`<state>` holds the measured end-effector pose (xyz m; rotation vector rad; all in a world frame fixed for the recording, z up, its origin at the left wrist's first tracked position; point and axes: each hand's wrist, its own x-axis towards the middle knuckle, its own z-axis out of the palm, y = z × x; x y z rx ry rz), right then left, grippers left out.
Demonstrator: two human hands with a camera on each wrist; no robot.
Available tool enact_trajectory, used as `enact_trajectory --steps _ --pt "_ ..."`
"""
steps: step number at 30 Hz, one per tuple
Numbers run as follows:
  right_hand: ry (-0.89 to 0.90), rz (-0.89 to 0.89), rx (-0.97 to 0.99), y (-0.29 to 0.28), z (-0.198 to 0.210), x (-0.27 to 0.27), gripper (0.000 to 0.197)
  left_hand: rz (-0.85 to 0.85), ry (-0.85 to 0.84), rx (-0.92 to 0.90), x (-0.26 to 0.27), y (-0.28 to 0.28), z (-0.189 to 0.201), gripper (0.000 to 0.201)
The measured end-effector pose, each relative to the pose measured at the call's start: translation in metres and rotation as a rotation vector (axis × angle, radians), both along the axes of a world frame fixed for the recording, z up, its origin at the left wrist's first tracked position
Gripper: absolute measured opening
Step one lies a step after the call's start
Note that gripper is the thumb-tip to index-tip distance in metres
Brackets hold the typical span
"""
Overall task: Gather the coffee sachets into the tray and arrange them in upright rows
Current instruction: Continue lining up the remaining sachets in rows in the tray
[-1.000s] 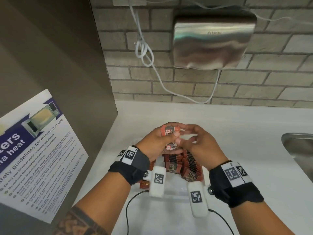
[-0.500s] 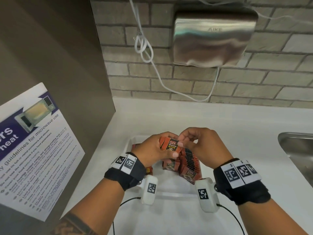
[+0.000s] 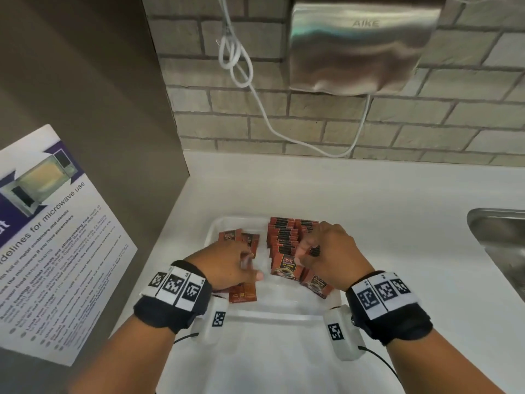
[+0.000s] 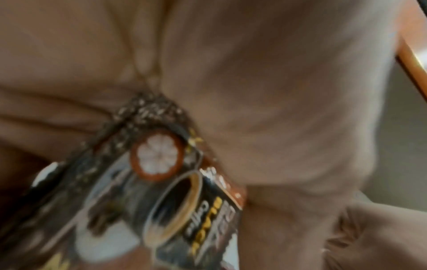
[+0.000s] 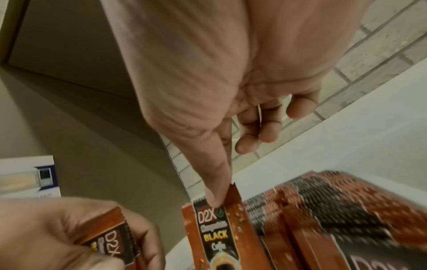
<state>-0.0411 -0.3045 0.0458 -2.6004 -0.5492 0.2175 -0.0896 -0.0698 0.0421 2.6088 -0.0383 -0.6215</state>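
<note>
A clear plastic tray [image 3: 272, 317] sits on the white counter. Two upright rows of red-brown coffee sachets [image 3: 284, 237] fill its right half. My right hand [image 3: 305, 251] is over them, thumb [image 5: 208, 173] and finger pinching the top of the front sachet [image 5: 217, 232] of the left row, also seen from the head [image 3: 285, 265]. My left hand [image 3: 250, 265] is low in the tray's left half and grips a sachet [image 5: 110, 243], blurred in the left wrist view [image 4: 184, 210]. Loose sachets [image 3: 235, 237] lie flat in the left half, another [image 3: 243, 294] under my left wrist.
A brown cabinet side with a microwave safety poster [image 3: 56, 237] stands at the left. A steel sink [image 3: 500, 237] is set into the counter at the right. On the brick wall hang a metal hand dryer [image 3: 360, 44] and its white cord [image 3: 241, 66].
Both hands came down from holding a bunch of sachets together above the tray. The right now holds one at the front of a row; the left has moved apart to the left.
</note>
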Motion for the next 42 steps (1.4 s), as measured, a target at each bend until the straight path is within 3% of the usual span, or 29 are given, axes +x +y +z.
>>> enact_trajectory --steps 4,8,17,31,37,42 --pt "-0.009 -0.026 -0.057 0.01 -0.014 0.0 0.006 -0.187 0.173 0.045 0.004 -0.026 -0.01 0.043" --pt "-0.008 -0.042 -0.1 0.017 -0.027 0.004 0.004 -0.297 0.241 0.153 0.015 -0.053 -0.015 0.057" --pt "0.003 -0.081 -0.121 0.019 -0.041 0.01 0.011 -0.259 0.349 0.218 0.036 -0.06 -0.046 0.071" --pt "0.017 -0.077 -0.065 0.011 -0.039 0.009 0.021 -0.24 0.328 0.158 0.036 -0.06 -0.046 0.063" --pt "-0.013 -0.078 0.019 0.005 -0.03 0.004 0.018 -0.197 0.295 0.028 0.03 -0.052 -0.036 0.034" --pt "0.105 -0.034 0.251 -0.005 -0.012 -0.004 0.011 -0.009 0.252 -0.379 0.026 -0.026 -0.034 0.024"
